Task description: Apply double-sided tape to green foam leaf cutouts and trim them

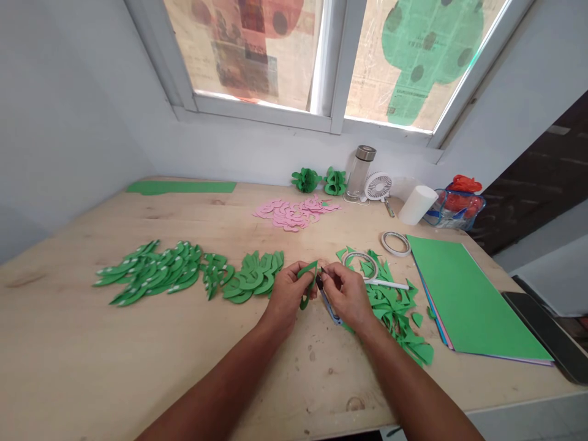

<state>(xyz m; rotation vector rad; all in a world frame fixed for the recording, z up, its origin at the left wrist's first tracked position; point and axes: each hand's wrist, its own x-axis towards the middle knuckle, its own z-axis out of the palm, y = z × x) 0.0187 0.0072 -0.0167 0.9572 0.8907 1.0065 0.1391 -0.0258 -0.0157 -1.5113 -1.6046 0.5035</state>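
- Pinching a curved green cutout (307,283) between thumb and fingers, the left hand (288,294) holds it upright just above the table (138,355), so its edge faces the other hand.
- The right hand (348,296) is closed round a small dark-tipped tool (320,280), its tip touching or almost touching the cutout; what the tool is I cannot tell. A blue strip (331,309) shows below this hand, perhaps a handle.
- Both hands meet near the table's middle, close to the body, which keeps the piece steady and in clear sight.
- Finished-looking green pieces (151,272) lie fanned out in rows to the left, some with white dots, apart from the offcuts; a second pile (255,278) lies just beside the left hand.
- Green scraps (399,318) lie heaped to the right, under and beside the right wrist, near a tape roll (362,262) and a white stick (390,284).
- Sheets (468,300) are stacked flat at the right edge, within reach, with a second tape roll (395,243) at their corner.
- Pink cutouts (294,213) lie farther back, well apart, with two folded green balls (320,180), a bottle (361,171) and a small fan (378,185) by the wall.
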